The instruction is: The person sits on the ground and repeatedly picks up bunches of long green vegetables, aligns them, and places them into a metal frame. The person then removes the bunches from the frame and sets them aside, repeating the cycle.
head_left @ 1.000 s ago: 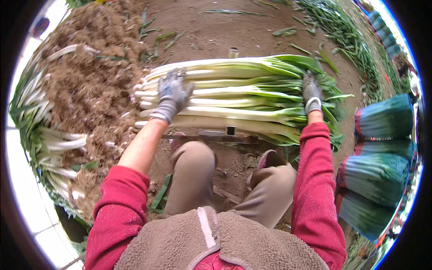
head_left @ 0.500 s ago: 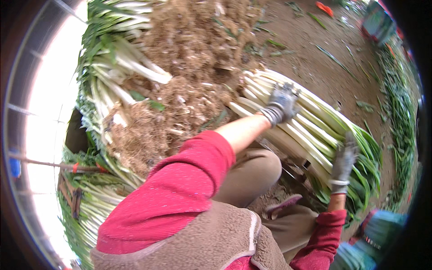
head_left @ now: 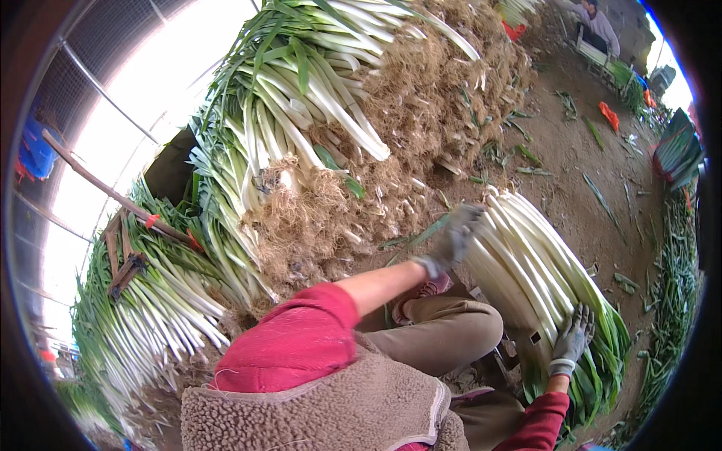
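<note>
Lying right of the brown-trousered knee (head_left: pixel 477 331): the broad, layered bundle of long white-and-green leeks (head_left: pixel 538 263) is pointing its pale ends far and its flat green leaves (head_left: pixel 605 361) near.
Left hand: the grey-gloved left hand (head_left: pixel 455 237) is showing blurred by the bundle's left edge, near the pale ends; I cannot tell whether it is touching or how its fingers are set.
Right hand: the grey-gloved right hand (head_left: pixel 574 338) is resting on top where white is giving way to green, fingers slightly spread, pinching nothing.
Weight: together the leeks are looking fairly heavy, though each is probably light.
Stalks: they are looking stiff and smooth, likely slipping against one another and splitting under a sharp bend.
Leaves: they are drooping softly, probably creasing or tearing if tugged.
Hold: the firm white lengths are offering the safest grip, with a broad palm supporting the leafy half.
</note>
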`<state>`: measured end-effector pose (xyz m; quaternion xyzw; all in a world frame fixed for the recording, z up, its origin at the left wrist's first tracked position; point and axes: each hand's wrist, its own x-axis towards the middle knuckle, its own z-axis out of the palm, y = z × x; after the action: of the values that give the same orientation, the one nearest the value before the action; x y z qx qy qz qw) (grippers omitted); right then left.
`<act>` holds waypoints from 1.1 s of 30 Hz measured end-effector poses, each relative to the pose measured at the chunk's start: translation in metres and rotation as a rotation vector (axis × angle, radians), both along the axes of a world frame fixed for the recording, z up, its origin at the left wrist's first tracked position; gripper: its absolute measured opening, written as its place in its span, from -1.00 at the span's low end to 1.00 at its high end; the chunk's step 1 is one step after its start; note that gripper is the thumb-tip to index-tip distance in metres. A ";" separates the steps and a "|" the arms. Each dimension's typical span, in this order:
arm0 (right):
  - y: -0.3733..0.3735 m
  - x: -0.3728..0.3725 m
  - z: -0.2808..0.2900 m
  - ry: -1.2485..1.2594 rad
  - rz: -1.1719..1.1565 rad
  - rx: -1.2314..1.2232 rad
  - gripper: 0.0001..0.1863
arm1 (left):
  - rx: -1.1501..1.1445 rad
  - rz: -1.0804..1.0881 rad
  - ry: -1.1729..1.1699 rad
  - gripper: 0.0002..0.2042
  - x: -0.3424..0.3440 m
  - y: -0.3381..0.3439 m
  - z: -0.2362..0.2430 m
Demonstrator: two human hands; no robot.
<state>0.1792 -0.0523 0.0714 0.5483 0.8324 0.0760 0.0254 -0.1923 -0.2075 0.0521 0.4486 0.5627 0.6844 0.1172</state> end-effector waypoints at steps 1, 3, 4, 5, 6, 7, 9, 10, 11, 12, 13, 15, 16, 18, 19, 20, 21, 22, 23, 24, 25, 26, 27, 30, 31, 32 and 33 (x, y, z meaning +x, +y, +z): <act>0.000 0.000 0.000 0.012 0.004 0.002 -0.48 | -0.042 0.092 -0.196 -0.67 -0.027 -0.022 0.004; 0.000 0.001 0.000 0.036 0.015 0.004 -0.49 | -0.138 0.379 -0.501 -0.68 -0.080 -0.057 0.011; 0.000 0.002 0.000 0.054 0.027 0.010 -0.50 | -0.040 0.339 -0.629 -0.71 -0.106 -0.077 0.015; 0.000 0.003 0.000 0.071 0.050 0.024 -0.50 | 0.000 0.441 -0.656 -0.66 -0.121 -0.085 0.014; 0.000 0.003 0.000 0.073 0.048 0.027 -0.50 | 0.062 0.559 -0.614 -0.68 -0.137 -0.086 0.014; 0.000 0.003 0.000 0.076 0.042 0.015 -0.50 | -0.017 0.490 -0.633 -0.74 -0.162 -0.094 0.016; -0.001 0.003 -0.001 0.089 0.052 0.040 -0.51 | -0.019 0.500 -0.698 -0.67 -0.185 -0.084 0.010; -0.002 0.003 -0.001 0.094 0.050 0.047 -0.51 | -0.069 0.496 -0.798 -0.62 -0.199 -0.080 0.009; -0.002 0.003 -0.002 0.096 0.067 0.060 -0.51 | -0.108 0.467 -0.891 -0.57 -0.215 -0.073 0.009; -0.002 0.004 -0.003 0.096 0.080 0.074 -0.51 | -0.077 0.391 -0.997 -0.51 -0.227 -0.065 0.010; -0.002 0.004 -0.003 0.088 0.077 0.091 -0.51 | -0.155 0.404 -1.092 -0.45 -0.237 -0.060 0.012; -0.001 0.006 -0.005 0.104 0.112 0.107 -0.52 | -0.032 0.334 -1.225 -0.49 -0.246 -0.057 0.019; -0.001 0.008 -0.006 0.105 0.113 0.110 -0.52 | -0.175 0.383 -1.112 -0.49 -0.246 -0.063 0.026; 0.000 0.009 -0.007 0.131 0.121 0.111 -0.53 | -0.137 0.357 -1.076 -0.46 -0.238 -0.083 0.044; 0.001 0.010 -0.008 0.119 0.111 0.117 -0.53 | -0.084 0.276 -1.042 -0.45 -0.232 -0.097 0.055; 0.001 0.010 -0.008 0.116 0.112 0.124 -0.53 | -0.156 0.192 -0.991 -0.49 -0.234 -0.119 0.070; 0.001 0.010 -0.009 0.117 0.122 0.138 -0.53 | -0.208 0.065 -0.921 -0.53 -0.238 -0.144 0.085; 0.002 0.009 -0.009 0.119 0.112 0.138 -0.53 | -0.234 0.091 -0.931 -0.57 -0.241 -0.157 0.095; 0.001 0.009 -0.009 0.121 0.112 0.139 -0.53 | -0.323 0.132 -0.834 -0.62 -0.245 -0.172 0.100; 0.002 0.008 -0.009 0.123 0.123 0.142 -0.53 | -0.362 0.170 -0.749 -0.64 -0.252 -0.181 0.102; 0.002 0.007 -0.009 0.103 0.088 0.123 -0.54 | -0.398 0.188 -0.666 -0.66 -0.263 -0.188 0.104; 0.002 0.006 -0.009 0.128 0.077 0.115 -0.54 | -0.297 -0.093 -0.640 -0.64 -0.275 -0.195 0.105; 0.002 0.006 -0.009 0.146 0.107 0.124 -0.54 | -0.112 -0.109 -0.570 -0.67 -0.286 -0.196 0.102; 0.001 0.007 -0.007 0.148 0.107 0.106 -0.52 | 0.230 0.206 -0.875 -0.73 -0.327 -0.178 0.110; 0.000 0.007 -0.007 0.168 0.091 0.095 -0.51 | 0.294 0.193 -1.092 -0.75 -0.334 -0.171 0.115; 0.000 0.007 -0.006 0.174 0.096 0.100 -0.52 | 0.337 0.099 -1.114 -0.75 -0.335 -0.163 0.121; -0.001 0.006 -0.005 0.160 0.114 0.120 -0.53 | 0.367 0.123 -1.216 -0.76 -0.327 -0.152 0.124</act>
<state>0.1854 -0.0531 0.0660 0.5047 0.8557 0.0830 -0.0781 -0.5193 -0.3598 0.1762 -0.0401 0.2941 0.9075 0.2973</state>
